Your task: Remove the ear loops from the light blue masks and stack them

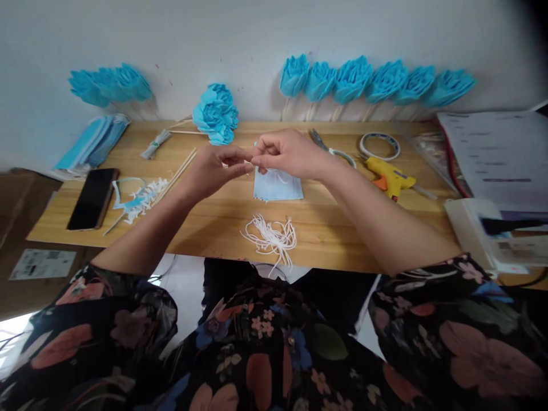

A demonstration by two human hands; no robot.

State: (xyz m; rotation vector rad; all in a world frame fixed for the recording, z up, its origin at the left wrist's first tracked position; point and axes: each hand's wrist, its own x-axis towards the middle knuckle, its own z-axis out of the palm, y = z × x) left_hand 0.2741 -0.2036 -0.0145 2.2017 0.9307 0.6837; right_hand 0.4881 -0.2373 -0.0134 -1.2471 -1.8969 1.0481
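Observation:
My left hand (216, 170) and my right hand (287, 153) meet above the middle of the table, fingertips pinched close together. What they pinch, if anything, is too small to make out. Just under my right hand lies a flat light-blue piece of fabric (278, 187), with a thin white strand on top; the hand covers part of it. Nearer to me, a loose bunch of white elastic cords (273, 235) spreads on the wood. Behind my left hand rests a clump of blue fabric flowers (216, 114), tipped toward the table.
Several blue flowers on sticks (353, 80) lean on the wall. Scissors (331, 149), a tape roll (379, 146) and a yellow glue gun (390, 176) lie to the right. Leftward are a phone (93, 198), blue masks (92, 144) and a fringed white-and-blue strip (143, 198).

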